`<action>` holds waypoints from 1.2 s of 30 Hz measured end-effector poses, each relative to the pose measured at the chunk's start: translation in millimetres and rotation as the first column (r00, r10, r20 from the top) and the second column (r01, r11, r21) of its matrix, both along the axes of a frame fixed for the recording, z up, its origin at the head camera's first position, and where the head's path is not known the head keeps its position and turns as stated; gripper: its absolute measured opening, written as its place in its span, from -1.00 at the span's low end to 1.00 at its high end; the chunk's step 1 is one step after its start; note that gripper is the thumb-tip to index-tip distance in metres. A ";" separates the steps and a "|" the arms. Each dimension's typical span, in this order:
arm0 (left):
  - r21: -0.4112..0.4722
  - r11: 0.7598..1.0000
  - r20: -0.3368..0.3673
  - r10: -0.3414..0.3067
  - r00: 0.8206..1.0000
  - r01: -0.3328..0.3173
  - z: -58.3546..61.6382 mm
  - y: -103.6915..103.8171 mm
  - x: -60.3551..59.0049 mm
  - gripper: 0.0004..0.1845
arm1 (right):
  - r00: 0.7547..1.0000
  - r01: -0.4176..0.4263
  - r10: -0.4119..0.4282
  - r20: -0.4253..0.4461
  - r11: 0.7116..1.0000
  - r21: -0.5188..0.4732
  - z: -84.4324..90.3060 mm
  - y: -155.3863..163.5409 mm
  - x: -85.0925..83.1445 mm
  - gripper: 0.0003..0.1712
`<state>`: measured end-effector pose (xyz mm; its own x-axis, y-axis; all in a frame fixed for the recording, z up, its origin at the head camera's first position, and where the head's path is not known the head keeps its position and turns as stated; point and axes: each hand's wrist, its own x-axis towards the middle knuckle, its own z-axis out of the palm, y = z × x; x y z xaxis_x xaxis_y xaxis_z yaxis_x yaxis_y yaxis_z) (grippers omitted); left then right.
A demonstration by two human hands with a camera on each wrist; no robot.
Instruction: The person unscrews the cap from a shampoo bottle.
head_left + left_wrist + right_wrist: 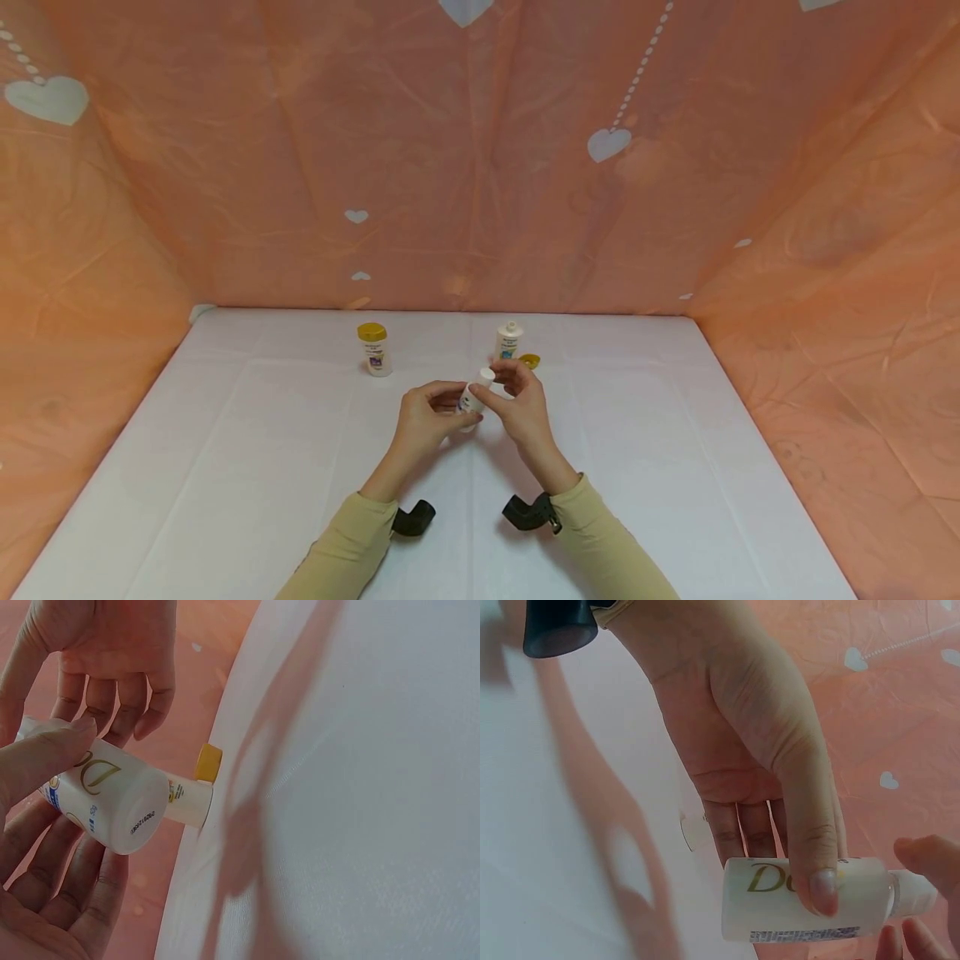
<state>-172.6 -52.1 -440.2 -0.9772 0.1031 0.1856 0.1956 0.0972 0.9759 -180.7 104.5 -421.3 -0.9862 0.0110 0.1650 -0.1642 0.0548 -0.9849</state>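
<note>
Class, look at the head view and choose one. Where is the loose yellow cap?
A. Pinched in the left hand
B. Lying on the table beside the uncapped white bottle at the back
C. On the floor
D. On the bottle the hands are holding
B: the yellow cap lies on the white table just right of the uncapped bottle, apart from the small bottle held by both hands.

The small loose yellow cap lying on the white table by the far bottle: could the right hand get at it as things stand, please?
Probably yes. The small loose yellow cap lies just beyond the right hand with nothing between them, though that hand is busy at the small white bottle and would need to let go.
</note>
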 end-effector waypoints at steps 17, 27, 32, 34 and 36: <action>-0.022 1.000 0.005 0.018 1.000 -0.018 1.2 1.0 1.7 -0.56 | 0.999 -0.038 0.038 0.012 0.999 -0.014 -1.5 2.0 -0.7 -0.64; 0.001 1.000 0.007 0.001 1.000 -0.001 -1.7 -0.6 0.8 -0.55 | 0.996 -0.089 0.089 -0.007 0.996 -0.013 -2.1 4.7 -1.0 -0.66; 0.001 1.000 0.009 0.000 1.000 0.000 -1.7 -1.6 0.7 -0.55 | 0.993 -0.119 0.119 0.006 0.993 0.004 -0.5 6.1 0.0 -0.62; 0.003 1.000 0.015 0.001 1.000 -0.001 -1.0 -2.1 1.0 -0.54 | 0.991 -0.133 0.133 0.011 0.991 0.005 0.2 6.6 0.4 -0.61; 0.005 1.000 0.021 0.003 1.000 -0.003 -0.7 -2.3 1.2 -0.54 | 0.990 -0.142 0.142 0.016 0.990 0.008 0.9 7.0 0.7 -0.61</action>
<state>-171.4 -54.4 -440.9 -0.9812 0.0994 0.1655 0.1748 0.0926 0.9802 -180.0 111.5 -420.3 -0.9801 -0.1307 0.1492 -0.1557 0.0409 -0.9870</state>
